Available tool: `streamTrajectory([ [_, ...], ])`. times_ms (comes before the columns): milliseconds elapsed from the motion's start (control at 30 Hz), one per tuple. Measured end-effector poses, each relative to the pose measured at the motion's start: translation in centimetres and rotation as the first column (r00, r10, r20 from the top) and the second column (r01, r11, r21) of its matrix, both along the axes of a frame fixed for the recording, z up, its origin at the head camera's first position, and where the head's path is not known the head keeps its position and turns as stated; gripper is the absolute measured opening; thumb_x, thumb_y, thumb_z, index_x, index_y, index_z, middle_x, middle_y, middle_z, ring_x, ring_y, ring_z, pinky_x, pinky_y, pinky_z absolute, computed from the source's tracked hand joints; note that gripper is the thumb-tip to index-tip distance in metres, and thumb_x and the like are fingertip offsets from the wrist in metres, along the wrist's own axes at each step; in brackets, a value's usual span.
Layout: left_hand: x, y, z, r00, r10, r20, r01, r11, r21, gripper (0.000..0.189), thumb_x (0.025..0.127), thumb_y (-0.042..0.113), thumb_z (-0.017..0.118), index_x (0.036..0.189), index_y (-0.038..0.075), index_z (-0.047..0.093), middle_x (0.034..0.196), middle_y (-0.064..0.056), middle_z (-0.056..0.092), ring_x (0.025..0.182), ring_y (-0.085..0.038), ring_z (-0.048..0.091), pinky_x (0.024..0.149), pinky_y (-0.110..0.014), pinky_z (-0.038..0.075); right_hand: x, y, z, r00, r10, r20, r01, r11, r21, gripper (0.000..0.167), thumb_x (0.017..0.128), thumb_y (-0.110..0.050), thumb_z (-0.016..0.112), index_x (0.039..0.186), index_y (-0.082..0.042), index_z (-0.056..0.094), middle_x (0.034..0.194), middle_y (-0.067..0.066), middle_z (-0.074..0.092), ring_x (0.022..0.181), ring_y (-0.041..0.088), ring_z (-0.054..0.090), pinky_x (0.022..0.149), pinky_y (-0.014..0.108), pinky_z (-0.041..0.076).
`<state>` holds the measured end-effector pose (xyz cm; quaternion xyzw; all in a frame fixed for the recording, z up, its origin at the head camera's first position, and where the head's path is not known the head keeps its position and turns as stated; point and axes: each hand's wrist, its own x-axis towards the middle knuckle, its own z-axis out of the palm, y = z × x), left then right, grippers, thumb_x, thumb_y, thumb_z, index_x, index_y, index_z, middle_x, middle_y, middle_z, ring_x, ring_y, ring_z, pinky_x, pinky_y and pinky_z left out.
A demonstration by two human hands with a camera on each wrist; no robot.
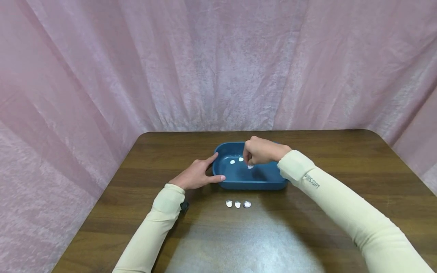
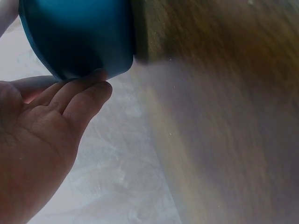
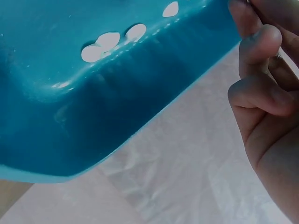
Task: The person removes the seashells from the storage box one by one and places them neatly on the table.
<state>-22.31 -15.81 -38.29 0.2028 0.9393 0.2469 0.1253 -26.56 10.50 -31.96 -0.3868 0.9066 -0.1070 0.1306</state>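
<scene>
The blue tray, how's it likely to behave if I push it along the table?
The blue tray probably keeps its shape, since its smooth walls stand evenly. It seems unlikely to tip, being low and broad on the wooden table. The white pieces lying inside might slide, as its floor looks glossy.

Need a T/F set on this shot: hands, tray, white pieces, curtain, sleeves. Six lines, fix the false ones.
1. The left hand touches the blue tray. True.
2. The tray holds nothing. False: several white pieces lie inside it.
3. Three loose pieces lie on the table, on the near side of the tray. True.
4. The right hand is over the tray, fingers curled. True.
5. The curtain behind the table is green. False: the curtain is pink.
6. Both sleeves are black. False: the sleeves are pale yellow.
</scene>
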Motion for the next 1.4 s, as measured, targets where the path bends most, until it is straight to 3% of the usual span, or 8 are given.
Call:
streamTrajectory([
  [433,0.0,0.2,0.3,1.000,0.010,0.005,-0.010,1.000,-0.003,0.100,0.087,0.067,0.065,0.162,0.021,0.020,0.164,-0.012,0.033,0.149,-0.033,0.038,0.117,-0.052,0.040,2.8,1.4,0.5,0.991,0.066,-0.117,-0.085,0.982,-0.166,0.018,0.084,-0.003,0.075,0.073,-0.017,0.076,0.073,-0.008,0.072,0.065,0.002,0.058,0.062,0.022,0.052],
  [767,0.0,0.2,0.2,0.999,-0.023,-0.048,0.023,1.000,-0.006,0.097,0.089,0.062,0.066,0.162,0.017,0.022,0.160,-0.016,0.038,0.146,-0.034,0.042,0.116,-0.050,0.041,4.5,1.9,0.2,0.987,0.067,-0.147,-0.096,0.975,-0.199,0.017,0.083,-0.006,0.078,0.073,-0.018,0.075,0.071,-0.011,0.070,0.064,-0.002,0.056,0.062,0.019,0.050],
  [933,0.0,0.1,0.3,0.999,-0.014,-0.036,0.014,1.000,-0.011,0.098,0.088,0.063,0.066,0.162,0.017,0.021,0.161,-0.015,0.037,0.148,-0.034,0.040,0.116,-0.051,0.041,5.1,1.8,-0.1,0.981,0.094,-0.172,-0.131,0.968,-0.216,0.018,0.081,-0.004,0.078,0.072,-0.019,0.074,0.069,-0.011,0.070,0.064,-0.003,0.056,0.061,0.018,0.050],
  [1400,0.1,0.1,-0.1,1.000,-0.011,-0.024,0.011,1.000,-0.002,0.098,0.088,0.063,0.067,0.162,0.019,0.020,0.163,-0.012,0.035,0.149,-0.031,0.039,0.118,-0.049,0.040,6.6,2.6,-1.2,0.982,0.086,-0.170,-0.126,0.961,-0.245,0.021,0.083,-0.006,0.078,0.071,-0.022,0.072,0.068,-0.015,0.067,0.057,-0.006,0.050,0.059,0.017,0.046],
])
